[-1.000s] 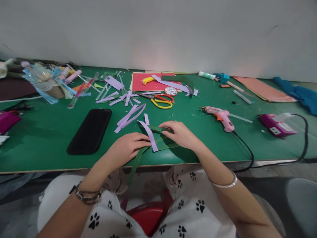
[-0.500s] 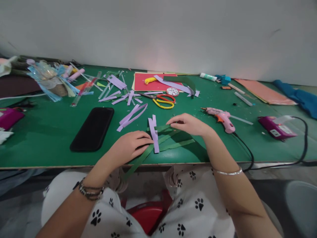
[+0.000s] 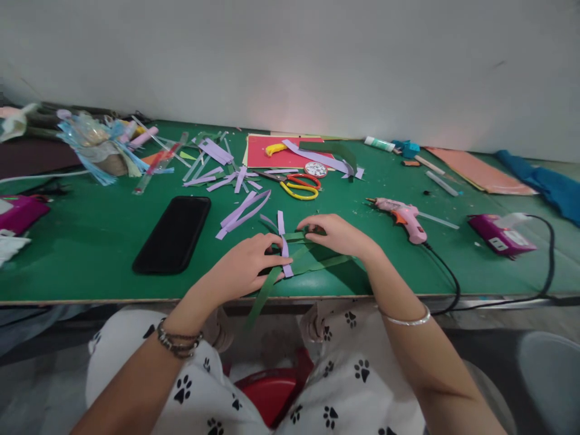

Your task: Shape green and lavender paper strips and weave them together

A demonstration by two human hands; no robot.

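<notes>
My left hand (image 3: 249,263) has its fingertips closed on a lilac paper strip (image 3: 286,269) that lies crosswise over green paper strips. The thumb and fingers of my right hand (image 3: 335,234) pinch one green paper strip (image 3: 294,237) near the top of this crossing. A second green strip (image 3: 261,302) runs under my left fingers and hangs past the table's front edge. Another, lower green strip (image 3: 324,264) stretches to the right below my right hand. Just beyond my left hand lies a folded lilac strip (image 3: 238,216).
A black phone (image 3: 173,235) lies left of my hands. Scissors (image 3: 294,184) rest beyond them, beside red paper (image 3: 258,158) and lilac scraps (image 3: 215,151). To the right are a pink glue gun (image 3: 403,216) with a cord and a purple power socket (image 3: 501,234).
My left fingers have shifted slightly right on the lilac strip, and one lilac end now bends up leftward. My right hand has moved slightly left along the green strip.
</notes>
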